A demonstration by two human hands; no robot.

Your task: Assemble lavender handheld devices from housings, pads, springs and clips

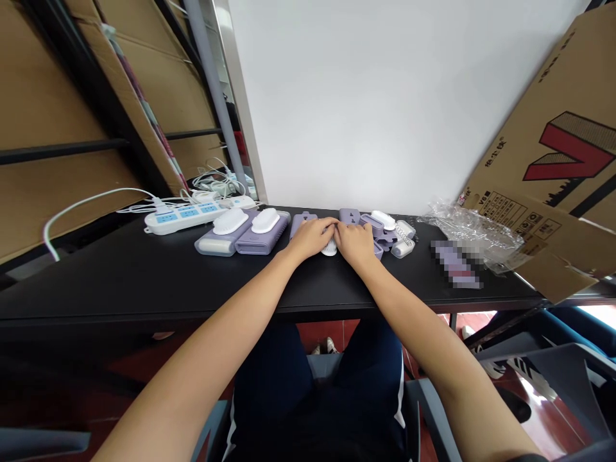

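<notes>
The left hand [310,237] and right hand [356,242] met over the black tabletop [192,282], fingers bent and fingertips together above a white ribbed piece [330,248], which showed just below them. Whether either hand gripped it could not be told. Left of the fingers sat two purple cases [260,242], each topped by a white oval piece, and beyond those a white power strip [185,218] with blue socket panels. Just right of the fingers lay more purple pieces [349,216], another white oval piece [384,220] and a small clear case [403,248]. Farther right were a blurred-out packet [456,264], a crumpled clear bag [474,234] and a cardboard box [539,160] printed with a big red "V"; its smaller print was not clear enough to read.
</notes>
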